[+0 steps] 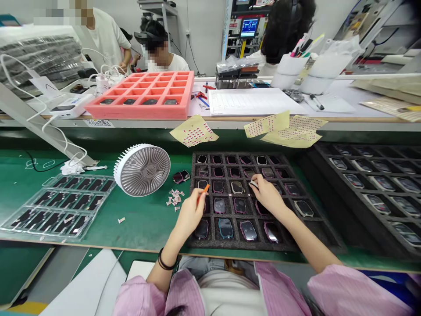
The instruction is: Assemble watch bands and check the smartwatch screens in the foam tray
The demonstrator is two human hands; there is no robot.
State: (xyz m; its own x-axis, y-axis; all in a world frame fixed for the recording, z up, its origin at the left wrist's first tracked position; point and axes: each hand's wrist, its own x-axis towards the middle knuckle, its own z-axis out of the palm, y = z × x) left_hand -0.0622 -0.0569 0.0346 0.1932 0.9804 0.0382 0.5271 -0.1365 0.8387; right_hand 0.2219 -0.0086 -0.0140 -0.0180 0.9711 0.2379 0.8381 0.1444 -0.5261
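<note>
My left hand, wearing a black band at the wrist, is closed on a slim orange tool above the left side of the black foam tray. The tool's exact kind is not clear. My right hand pinches a pale watch case over the tray's middle, and my fingers hide part of it. Rows of watch cases fill many of the tray's compartments, among them a blue one and a silver one. Between my hands a pale-rimmed watch case lies in its compartment.
A white fan stands left of the tray, near small pale tabs and a loose watch case. A clear plastic tray lies farther left. Another foam tray is at right. A pink foam box sits on the shelf; people work beyond.
</note>
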